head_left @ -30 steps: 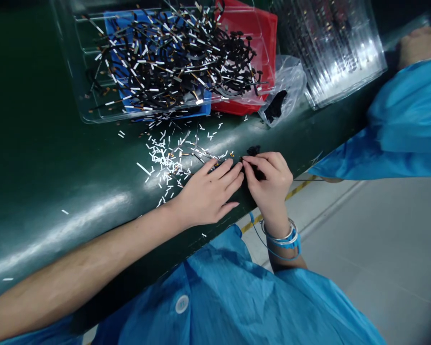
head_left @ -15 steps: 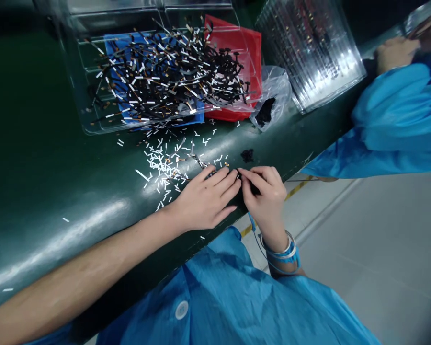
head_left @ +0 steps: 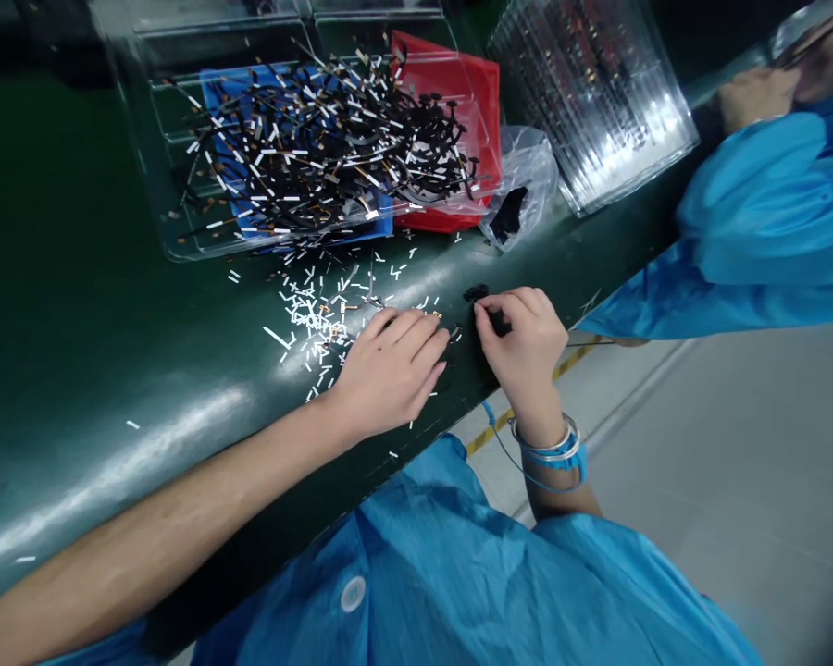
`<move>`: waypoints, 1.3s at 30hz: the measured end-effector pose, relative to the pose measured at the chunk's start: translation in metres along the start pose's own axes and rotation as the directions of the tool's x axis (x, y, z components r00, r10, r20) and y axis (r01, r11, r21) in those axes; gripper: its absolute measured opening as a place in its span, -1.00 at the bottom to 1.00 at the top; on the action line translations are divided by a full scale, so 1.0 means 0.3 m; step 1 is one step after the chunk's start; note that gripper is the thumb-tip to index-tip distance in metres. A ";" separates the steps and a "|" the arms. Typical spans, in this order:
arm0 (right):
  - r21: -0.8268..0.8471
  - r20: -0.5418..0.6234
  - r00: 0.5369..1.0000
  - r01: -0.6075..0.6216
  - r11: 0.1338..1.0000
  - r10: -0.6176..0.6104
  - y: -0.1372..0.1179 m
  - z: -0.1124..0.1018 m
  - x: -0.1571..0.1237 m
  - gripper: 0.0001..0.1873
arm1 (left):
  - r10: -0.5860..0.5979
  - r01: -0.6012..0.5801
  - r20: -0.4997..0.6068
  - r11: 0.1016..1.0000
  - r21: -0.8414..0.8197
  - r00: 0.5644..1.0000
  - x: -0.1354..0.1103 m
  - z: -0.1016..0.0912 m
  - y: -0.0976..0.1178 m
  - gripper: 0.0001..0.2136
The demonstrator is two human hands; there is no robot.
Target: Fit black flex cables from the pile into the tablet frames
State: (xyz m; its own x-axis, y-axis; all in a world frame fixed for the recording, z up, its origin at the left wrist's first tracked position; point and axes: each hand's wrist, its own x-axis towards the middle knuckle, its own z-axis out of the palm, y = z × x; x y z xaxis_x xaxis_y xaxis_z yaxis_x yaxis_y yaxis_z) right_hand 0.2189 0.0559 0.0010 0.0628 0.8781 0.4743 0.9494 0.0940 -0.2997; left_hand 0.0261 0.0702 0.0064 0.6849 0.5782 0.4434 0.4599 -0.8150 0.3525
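Observation:
My left hand point(head_left: 392, 370) lies palm down near the table's edge, its fingers bent and pressed together over a dark flex cable whose end point(head_left: 456, 331) peeks out beyond the fingertips. The rest of that cable is hidden under the fingers. My right hand point(head_left: 526, 335) is closed in a pinch, thumb against forefinger, and what sits between the tips is too small to make out. Its fingertips touch or nearly touch a small heap of black bits point(head_left: 476, 292). White slips point(head_left: 305, 319) and a few cable pieces are scattered left of my left hand.
A clear plastic tray point(head_left: 154, 199) heaped with black flex cables point(head_left: 333, 139) rests over blue and red bins point(head_left: 482, 92). Beside it lie a plastic bag point(head_left: 534, 171) with black bits and stacked clear trays point(head_left: 617, 139). A co-worker's blue sleeve point(head_left: 756, 231) is at the right.
My right hand has moved away from the left fingertips, up to the heap of black bits. My left hand has drawn back slightly leftward and its fingers are more bent.

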 end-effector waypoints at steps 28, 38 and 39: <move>0.499 -0.066 0.998 0.027 0.866 0.007 -0.187 -0.080 -0.055 -0.89 | -0.353 0.386 0.183 0.678 -0.626 0.917 0.028 -0.085 0.027 -0.67; 0.215 -0.023 0.996 0.086 0.973 -0.083 -0.093 0.024 -0.021 -0.85 | 0.028 -0.039 0.056 0.975 0.219 0.998 -0.038 -0.003 0.021 -0.69; 0.187 -0.017 0.993 0.116 0.975 -0.115 -0.088 0.025 -0.016 -0.83 | 0.022 -0.038 0.074 0.975 0.220 0.997 -0.039 0.001 0.023 -0.68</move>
State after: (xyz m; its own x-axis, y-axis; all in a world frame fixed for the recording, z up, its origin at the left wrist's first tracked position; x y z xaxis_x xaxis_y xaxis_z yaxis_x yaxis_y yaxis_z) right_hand 0.1913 0.0528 0.0004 -0.0414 0.8535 0.5194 0.8758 0.2812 -0.3924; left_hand 0.0213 0.0579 0.0034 0.7350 0.5558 0.3884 0.5466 -0.8246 0.1458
